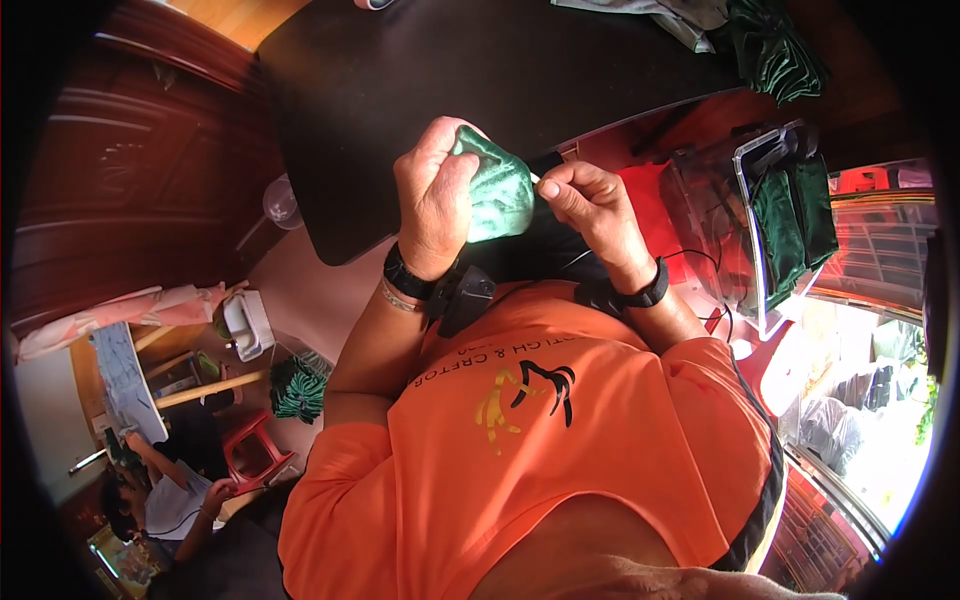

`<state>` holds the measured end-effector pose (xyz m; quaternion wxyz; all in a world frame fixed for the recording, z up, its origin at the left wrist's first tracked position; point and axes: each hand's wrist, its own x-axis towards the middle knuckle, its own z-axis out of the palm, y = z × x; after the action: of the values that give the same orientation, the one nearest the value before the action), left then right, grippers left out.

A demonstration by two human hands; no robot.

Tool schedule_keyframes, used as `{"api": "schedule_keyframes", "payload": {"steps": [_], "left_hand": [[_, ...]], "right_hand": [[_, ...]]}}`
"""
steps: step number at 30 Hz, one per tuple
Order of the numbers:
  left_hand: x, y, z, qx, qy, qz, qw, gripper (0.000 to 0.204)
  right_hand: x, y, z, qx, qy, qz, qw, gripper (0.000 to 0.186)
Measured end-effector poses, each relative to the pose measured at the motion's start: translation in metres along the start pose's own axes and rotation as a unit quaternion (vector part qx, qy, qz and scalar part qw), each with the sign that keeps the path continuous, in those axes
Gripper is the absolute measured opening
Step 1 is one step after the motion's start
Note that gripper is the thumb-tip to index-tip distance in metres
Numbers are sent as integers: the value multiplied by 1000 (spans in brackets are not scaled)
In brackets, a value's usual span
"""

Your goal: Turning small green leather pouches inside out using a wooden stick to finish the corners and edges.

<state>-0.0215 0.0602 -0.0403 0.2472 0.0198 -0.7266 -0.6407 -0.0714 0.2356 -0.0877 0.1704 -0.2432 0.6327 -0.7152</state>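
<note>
In front of the orange shirt, the left hand had the green cloth gripped, and the right hand pinched a tiny pale bit at its edge! Beyond stretched the black table, green fabric at its right.

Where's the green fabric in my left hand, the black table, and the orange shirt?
Green fabric [502,192], head view, middle of its shiny side.
Black table [450,70], head view, bare top.
Orange shirt [610,440], head view, plain front.
</note>
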Motion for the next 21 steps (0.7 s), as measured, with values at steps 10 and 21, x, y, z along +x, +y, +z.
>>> {"api": "schedule_keyframes", "payload": {"steps": [10,21], "left_hand": [[1,-6,-5,-82,-42,-92,992,16],[24,6,-15,109,66,123,984,15]], "right_hand": [[-1,-5,2,202,-68,135,968,16],[3,-1,-2,65,-121,137,981,20]]}}
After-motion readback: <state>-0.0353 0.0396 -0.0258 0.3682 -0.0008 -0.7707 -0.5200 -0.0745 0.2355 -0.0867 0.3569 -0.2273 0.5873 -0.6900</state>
